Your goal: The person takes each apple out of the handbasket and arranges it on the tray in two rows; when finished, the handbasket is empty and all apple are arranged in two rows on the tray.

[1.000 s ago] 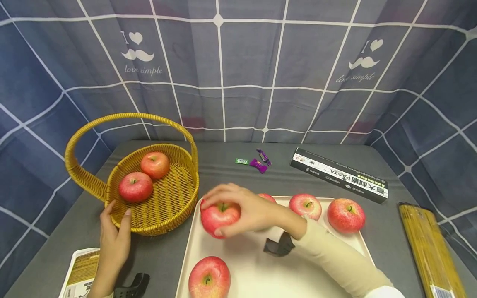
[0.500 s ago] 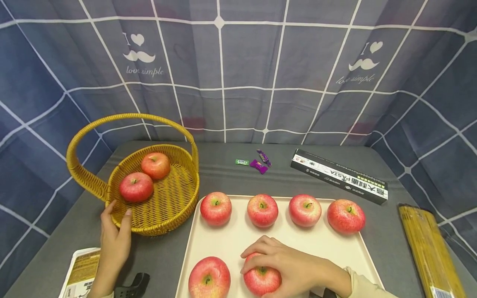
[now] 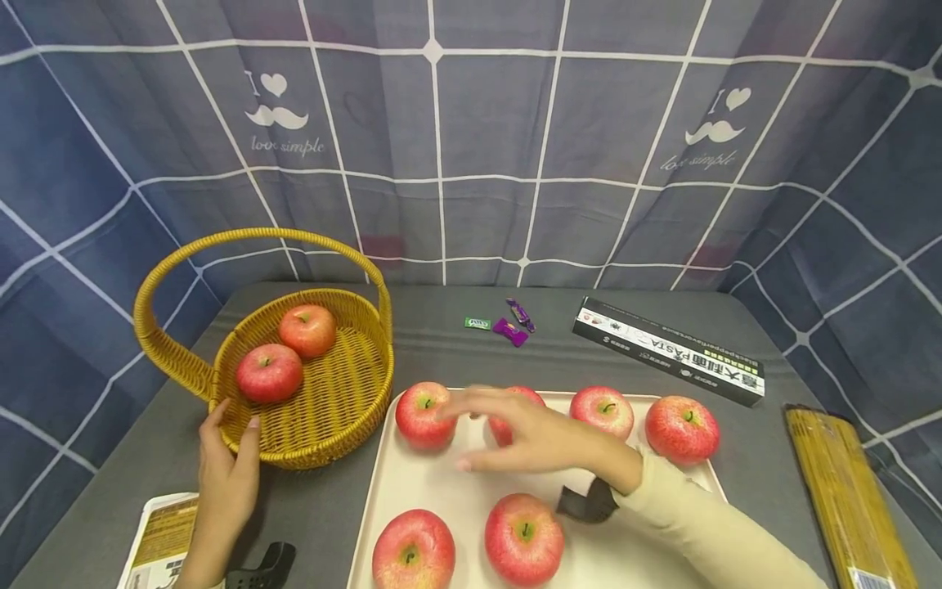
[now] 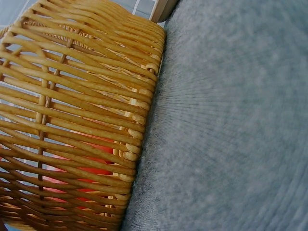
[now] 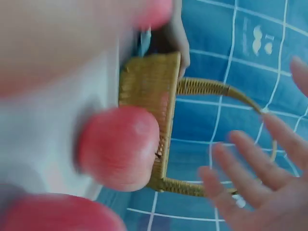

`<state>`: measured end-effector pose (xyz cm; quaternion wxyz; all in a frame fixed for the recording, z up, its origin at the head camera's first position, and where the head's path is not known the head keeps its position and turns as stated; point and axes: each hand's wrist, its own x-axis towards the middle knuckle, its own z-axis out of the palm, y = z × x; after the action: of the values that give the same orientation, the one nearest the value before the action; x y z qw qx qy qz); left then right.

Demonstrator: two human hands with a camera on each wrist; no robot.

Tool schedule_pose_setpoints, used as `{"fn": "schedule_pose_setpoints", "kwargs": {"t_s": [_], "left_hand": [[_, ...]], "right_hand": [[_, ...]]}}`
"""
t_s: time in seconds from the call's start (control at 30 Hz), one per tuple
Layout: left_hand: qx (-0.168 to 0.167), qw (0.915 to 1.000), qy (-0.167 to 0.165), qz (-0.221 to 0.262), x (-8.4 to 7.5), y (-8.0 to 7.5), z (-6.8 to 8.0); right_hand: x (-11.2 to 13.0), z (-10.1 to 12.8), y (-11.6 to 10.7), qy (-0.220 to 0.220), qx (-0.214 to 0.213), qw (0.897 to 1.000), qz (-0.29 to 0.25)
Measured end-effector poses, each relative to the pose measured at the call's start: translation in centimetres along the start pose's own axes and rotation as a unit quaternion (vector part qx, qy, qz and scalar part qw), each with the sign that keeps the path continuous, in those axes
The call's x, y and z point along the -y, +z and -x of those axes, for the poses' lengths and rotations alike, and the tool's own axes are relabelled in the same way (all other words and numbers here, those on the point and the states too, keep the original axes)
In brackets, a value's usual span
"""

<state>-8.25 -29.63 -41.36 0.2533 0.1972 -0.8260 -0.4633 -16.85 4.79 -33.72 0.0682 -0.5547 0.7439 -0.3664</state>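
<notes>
Fingers of the right hand (image 3: pixel 530 433) are now spread and hold nothing above the tray (image 3: pixel 383 499), close to the back-left apple (image 3: pixel 423 415). The apple (image 3: pixel 524 538) gripped half a second ago has been released in the front row, beside another apple (image 3: pixel 412 550). One more placement is judged done. The basket (image 3: pixel 331 409), with two apples inside, is still steadied at its rim by the left hand (image 3: pixel 224 466), fingers resting against the weave.
</notes>
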Motion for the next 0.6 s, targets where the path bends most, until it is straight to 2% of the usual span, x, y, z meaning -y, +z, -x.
{"fn": "schedule_pose_setpoints", "kwargs": {"t_s": [0.13,0.23,0.33,0.47,0.6], "left_hand": [[0.002,1.0,0.003,0.003,0.0,0.1,-0.1],[0.009,1.0,0.003,0.003,0.1,0.1,-0.1],[0.015,0.9999,0.003,0.0,0.1,0.1,-0.2],[0.012,0.9999,-0.001,-0.007,0.0,0.0,-0.2],[0.015,0.9998,-0.005,-0.012,-0.1,0.0,-0.1]], "right_hand": [[-1.6,-5.8,-0.1,0.025,-0.027,0.997,-0.061],[-2.2,-10.2,0.2,0.075,-0.01,0.992,-0.103],[-2.4,-14.7,0.8,0.118,0.019,0.988,-0.1],[-2.4,-20.3,1.8,0.152,0.059,0.985,-0.056],[-2.8,-23.8,3.5,0.206,0.064,0.976,-0.032]]}}
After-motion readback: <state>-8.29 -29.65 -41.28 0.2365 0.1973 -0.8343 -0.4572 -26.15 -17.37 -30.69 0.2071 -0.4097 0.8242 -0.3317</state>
